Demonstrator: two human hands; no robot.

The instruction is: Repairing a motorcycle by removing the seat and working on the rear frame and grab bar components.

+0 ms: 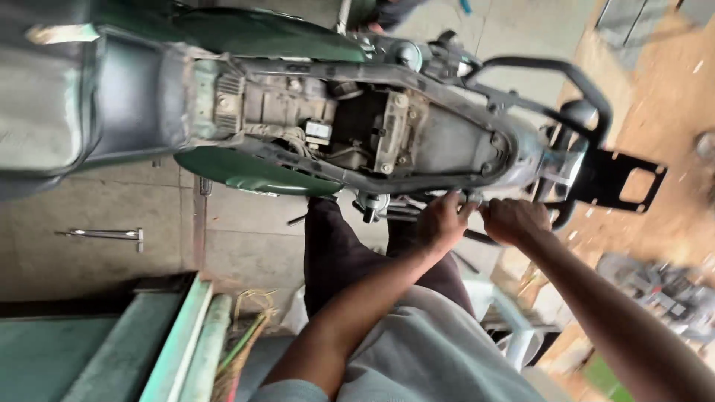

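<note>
Motorcycle frame (417, 141), seat removed, with both hands at its lower rail.
Left hand (441, 221) and right hand (514, 220) curl closed on the dusty grey metal rail; black tubular grab rack (573, 82) just beyond; tiled concrete floor (246, 238) beneath.

motorcycle (387, 126): lying seatless across the view, green side panels showing, its frame tray exposed
left hand (441, 220): gripping at the frame's lower edge
right hand (514, 220): closing just beside it
T-handle wrench (104, 234): lying on the concrete floor (246, 246)
</note>
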